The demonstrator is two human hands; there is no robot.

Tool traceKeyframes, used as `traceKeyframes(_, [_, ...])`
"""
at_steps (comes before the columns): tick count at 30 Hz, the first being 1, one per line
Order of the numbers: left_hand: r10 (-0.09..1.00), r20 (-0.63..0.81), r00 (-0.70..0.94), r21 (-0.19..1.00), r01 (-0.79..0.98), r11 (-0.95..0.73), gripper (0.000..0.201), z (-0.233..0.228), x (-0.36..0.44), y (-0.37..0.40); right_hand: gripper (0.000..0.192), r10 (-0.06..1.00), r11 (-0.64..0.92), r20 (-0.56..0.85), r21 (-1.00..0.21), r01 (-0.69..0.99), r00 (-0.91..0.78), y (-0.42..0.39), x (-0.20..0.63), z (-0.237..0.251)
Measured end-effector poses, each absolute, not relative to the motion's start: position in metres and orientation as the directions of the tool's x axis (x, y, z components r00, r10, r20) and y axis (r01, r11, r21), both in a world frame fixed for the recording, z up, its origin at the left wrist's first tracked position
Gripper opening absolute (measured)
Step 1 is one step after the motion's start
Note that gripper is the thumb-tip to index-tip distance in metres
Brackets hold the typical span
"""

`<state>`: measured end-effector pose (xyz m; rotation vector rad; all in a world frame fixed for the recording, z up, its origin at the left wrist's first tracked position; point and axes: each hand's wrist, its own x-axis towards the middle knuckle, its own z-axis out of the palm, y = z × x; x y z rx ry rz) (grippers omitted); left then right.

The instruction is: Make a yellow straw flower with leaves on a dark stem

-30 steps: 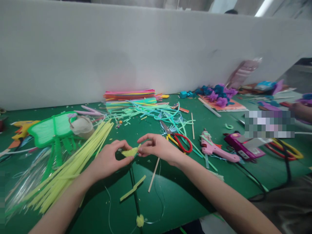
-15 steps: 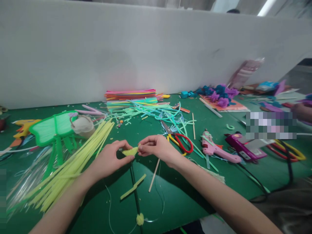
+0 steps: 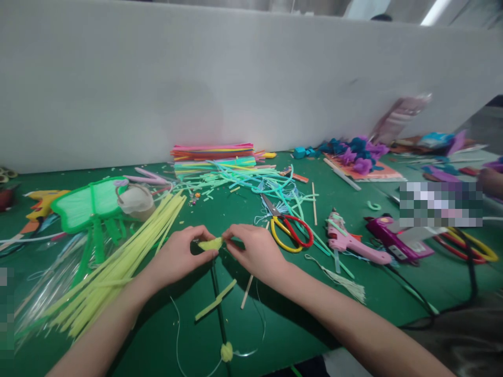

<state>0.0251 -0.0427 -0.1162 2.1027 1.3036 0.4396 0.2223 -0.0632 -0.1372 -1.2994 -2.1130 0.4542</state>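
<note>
Head view puts both our hands at the middle of the green table [image 3: 306, 324], meeting over one small piece of yellow-green fuzzy strip [image 3: 210, 244]. Our left hand [image 3: 178, 256] pinches its left end between thumb and fingertips, and our right hand [image 3: 255, 251] pinches the right end, so the two hands sit together with only the strip between them.

As for progress, we judge the work to be partly along. The strip is folded or curled into a short leaf-like shape, and it seems to sit at the top of a thin dark stem [image 3: 218, 309] that runs toward us. A small yellow pompom [image 3: 226, 352] lies at the near end of that stem, with a loop of clear thread [image 3: 251, 335] beside it. A loose flat yellow strip [image 3: 216, 299] and a wooden stick [image 3: 247, 291] lie just below our hands, unused. Whether the held piece is fixed to the stem we cannot tell.

Both wrists are low, forearms angled inward from the near corners, fingers curled and closed on the piece.

A bundle of long yellow stems [image 3: 118, 262] fans out to the left. Red and yellow scissors [image 3: 288, 233] lie just right of our right hand, and a pink glue gun [image 3: 349, 243] lies beyond them.
</note>
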Motion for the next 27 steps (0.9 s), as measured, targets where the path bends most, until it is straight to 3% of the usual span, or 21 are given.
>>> traceKeyframes(3, [0.888, -0.034, 0.459, 0.654, 0.682, -0.327, 0.027, -0.116, 0.025, -0.043, 0.016, 0.825, 0.560, 0.345, -0.399, 0.726, -0.447, -0.065, 0.222, -0.136])
traceKeyframes(4, [0.887, -0.033, 0.460, 0.655, 0.680, -0.328, 0.027, -0.115, 0.024, -0.043, 0.015, 0.825, 0.562, 0.346, -0.421, 0.712, -0.447, -0.065, 0.222, -0.135])
traceKeyframes(6, [0.887, -0.037, 0.460, 0.658, 0.679, -0.325, 0.028, -0.114, 0.024, -0.044, 0.013, 0.872, 0.489, 0.313, -0.610, 0.623, -0.377, -0.063, 0.223, -0.132])
traceKeyframes(9, [0.894, -0.045, 0.446, 0.649, 0.693, -0.313, 0.028, -0.109, 0.025, -0.045, 0.019, 0.975, 0.085, 0.026, -0.961, 0.262, -0.221, -0.055, 0.226, -0.127])
traceKeyframes(11, [0.895, -0.048, 0.443, 0.642, 0.700, -0.312, 0.028, -0.107, 0.026, -0.046, 0.022, 0.947, -0.223, -0.218, -0.975, 0.006, -0.235, -0.049, 0.229, -0.127])
traceKeyframes(14, [0.889, -0.041, 0.455, 0.649, 0.689, -0.323, 0.027, -0.106, 0.026, -0.047, 0.027, 0.838, -0.463, -0.399, -0.881, -0.098, -0.371, -0.044, 0.232, -0.130])
traceKeyframes(19, [0.889, -0.021, 0.457, 0.645, 0.686, -0.337, 0.025, -0.110, 0.025, -0.046, 0.034, 0.791, -0.501, -0.426, -0.863, -0.065, -0.438, -0.045, 0.232, -0.135])
traceKeyframes(27, [0.880, -0.020, 0.475, 0.657, 0.670, -0.347, 0.026, -0.109, 0.026, -0.047, 0.032, 0.876, -0.356, -0.327, -0.934, -0.017, -0.354, -0.049, 0.225, -0.132])
